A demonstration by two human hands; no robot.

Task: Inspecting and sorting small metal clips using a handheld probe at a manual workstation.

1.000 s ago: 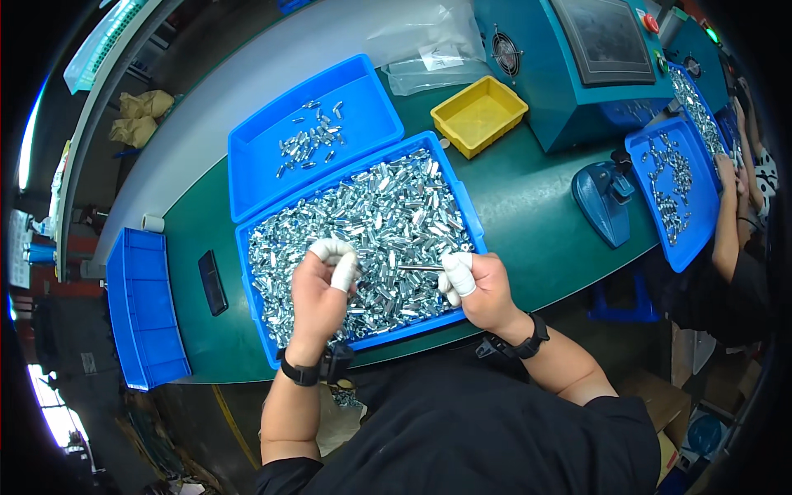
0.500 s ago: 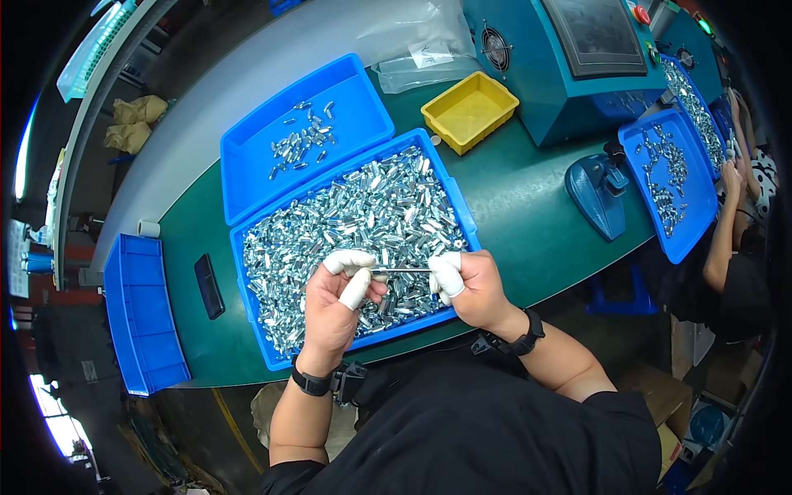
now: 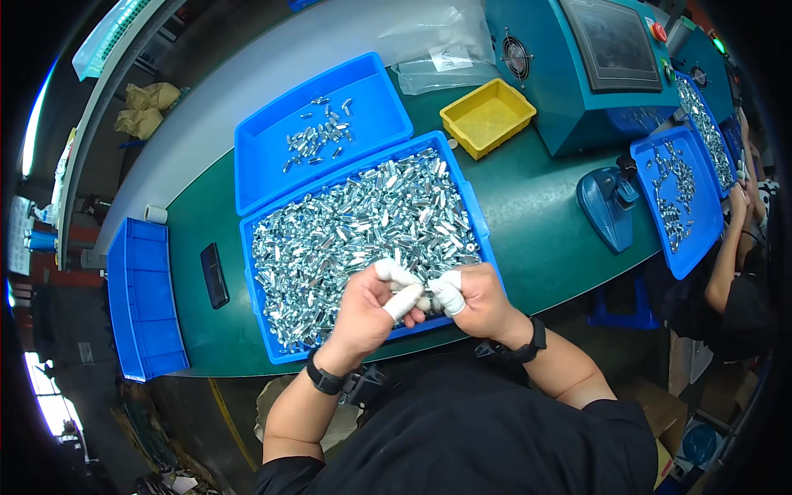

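My left hand (image 3: pixel 373 308) and my right hand (image 3: pixel 482 302) meet over the near edge of a blue tray (image 3: pixel 481 216) heaped with small silver metal fittings (image 3: pixel 355 219). White covers wrap the thumb and some fingers of both. My left hand is closed, its thumb and forefinger pinching a small metal part whose shape is mostly hidden by the covered fingertips. Right beside it, the fingers of my right hand are pinched around the thin metal rod that showed earlier; the fingers now hide nearly all of it.
Behind lies a second blue tray (image 3: pixel 256 169) with a few fittings. A yellow bin (image 3: pixel 487 118), teal machine (image 3: pixel 577 115) and blue stand-like tool (image 3: pixel 606 210) are to the right; a phone (image 3: pixel 214 275) and blue divided bin (image 3: pixel 144 301) left. Another person's hand (image 3: pixel 737 200) works far right.
My hands have come together: the left moved right and the fingertips now nearly touch, covering the rod that spanned the gap between them. The whole view has shifted slightly.
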